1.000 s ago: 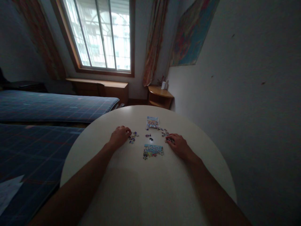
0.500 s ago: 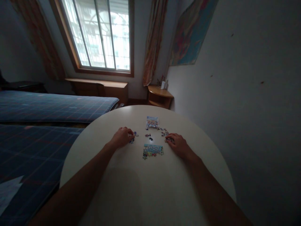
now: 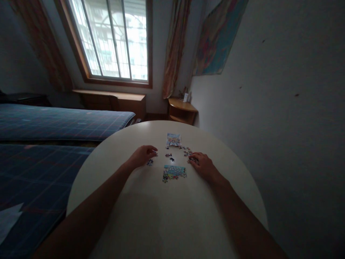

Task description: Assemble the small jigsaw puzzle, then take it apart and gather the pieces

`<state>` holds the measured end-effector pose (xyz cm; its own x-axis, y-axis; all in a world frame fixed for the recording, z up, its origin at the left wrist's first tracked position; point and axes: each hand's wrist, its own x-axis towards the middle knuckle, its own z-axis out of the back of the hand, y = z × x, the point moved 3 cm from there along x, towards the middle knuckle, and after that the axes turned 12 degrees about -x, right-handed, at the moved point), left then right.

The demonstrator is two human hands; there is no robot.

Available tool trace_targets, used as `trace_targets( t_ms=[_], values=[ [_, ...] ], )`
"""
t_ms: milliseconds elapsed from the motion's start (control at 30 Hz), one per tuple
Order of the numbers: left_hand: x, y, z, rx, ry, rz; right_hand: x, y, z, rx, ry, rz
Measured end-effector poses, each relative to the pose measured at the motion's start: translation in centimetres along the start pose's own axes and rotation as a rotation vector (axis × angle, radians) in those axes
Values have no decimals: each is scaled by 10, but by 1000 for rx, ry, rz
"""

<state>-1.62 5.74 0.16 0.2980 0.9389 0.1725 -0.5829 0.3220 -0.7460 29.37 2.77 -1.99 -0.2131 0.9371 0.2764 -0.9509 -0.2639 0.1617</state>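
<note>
A partly assembled jigsaw puzzle (image 3: 174,171), with a blue upper part and a ragged lower edge, lies on the round white table (image 3: 172,212). My left hand (image 3: 144,155) reaches over a small group of loose puzzle pieces (image 3: 150,163) at its left, index finger stretched out and thumb apart. One piece lies right at those fingertips. Across the table, my right hand (image 3: 202,163) rests with bent, parted fingers on another spread of pieces (image 3: 188,154), covering some of them. Between the hands lie a dark piece (image 3: 172,159) and a small cluster (image 3: 168,155).
A colourful printed picture packet (image 3: 174,139) lies beyond the pieces. Blue plaid mattresses (image 3: 61,122) adjoin the table on the left, and a bare wall (image 3: 269,136) stands on the right. A wooden corner shelf (image 3: 183,105) is behind.
My left hand has shifted slightly away from me and its fingers have straightened, uncovering the near left pieces. My right hand stays over its pieces. The view has shifted slightly.
</note>
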Motion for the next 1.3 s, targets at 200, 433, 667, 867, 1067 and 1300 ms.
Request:
trace_targets(
  t_ms=[200, 433, 667, 867, 1067, 1300],
  values=[
    [0, -21, -13, -381, 14, 59, 3, 12, 10, 65, -63, 27],
    [-8, -40, -32, -596, 105, 153, -6, 64, 27, 223, -171, 127],
    [-11, -42, -42, -598, 183, 110, -14, 94, 31, 321, -239, 224],
    [-12, -41, -44, -584, 231, 64, -13, 89, 28, 346, -254, 243],
    [-14, -43, -43, -592, 281, 41, -12, 88, 30, 422, -260, 292],
    [-18, -44, -58, -590, 346, 17, -13, 88, 28, 484, -239, 281]
  ],
)
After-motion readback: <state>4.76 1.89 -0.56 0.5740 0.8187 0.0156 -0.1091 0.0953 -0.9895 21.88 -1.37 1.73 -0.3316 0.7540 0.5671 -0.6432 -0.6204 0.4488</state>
